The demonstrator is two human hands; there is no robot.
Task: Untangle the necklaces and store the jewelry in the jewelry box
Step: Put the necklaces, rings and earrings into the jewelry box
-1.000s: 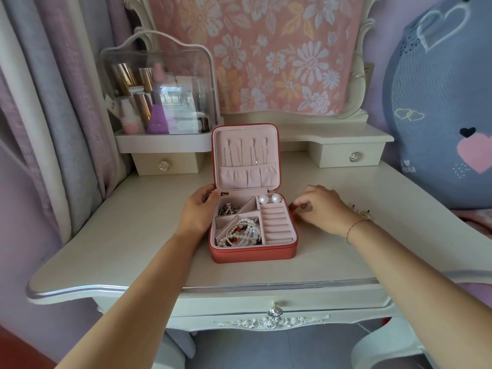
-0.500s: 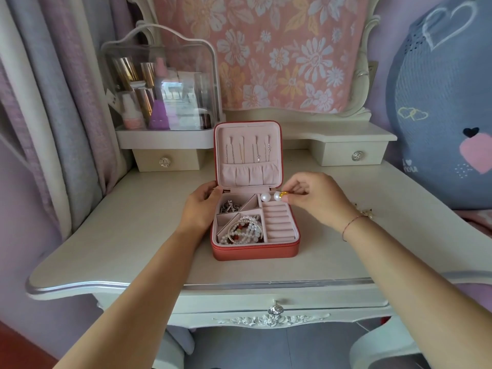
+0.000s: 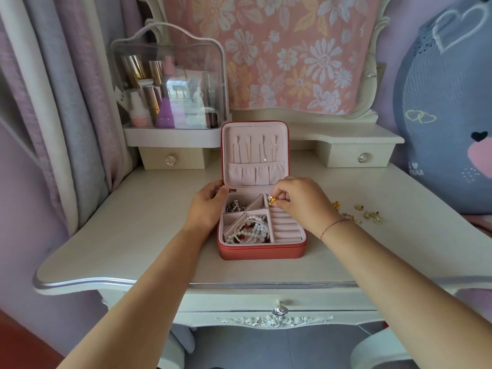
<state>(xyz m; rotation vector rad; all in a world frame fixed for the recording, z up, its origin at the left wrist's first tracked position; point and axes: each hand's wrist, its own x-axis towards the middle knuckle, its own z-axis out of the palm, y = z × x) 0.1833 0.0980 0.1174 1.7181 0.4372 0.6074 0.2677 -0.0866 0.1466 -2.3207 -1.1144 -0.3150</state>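
One red jewelry box (image 3: pixel 262 251) stands open at the middle of the white dressing table (image 3: pixel 133 235), its lid (image 3: pixel 255 134) upright on the far side. Four thin necklaces (image 3: pixel 249 151) hang side by side inside the lid, above one gathered pocket.

Both hands are at the box. The left hand (image 3: pixel 206 209) grips its far-left corner, fingers curled over the rim where lid and base meet. The right hand (image 3: pixel 300 203) hovers over the far-right compartment, with fingertips pinching one small gold piece (image 3: pixel 273 200); what lies in that compartment is hidden under the hand.

In the base, the far-left compartment holds a clump of silver jewelry (image 3: pixel 235 205), too tangled to count. The big near-left compartment holds a pile of beaded bracelets (image 3: pixel 251 231), several, overlapping. The right side is a column of ring rolls (image 3: pixel 286 229).

On the table to the right of the box, well apart from it, lie loose gold bits (image 3: pixel 368 214), at least six. One clear cosmetics case (image 3: pixel 170 81) sits far left. Three crystal knobs show: two on the far small drawers (image 3: pixel 170 160) (image 3: pixel 363 157), one on the near drawer (image 3: pixel 279 311).
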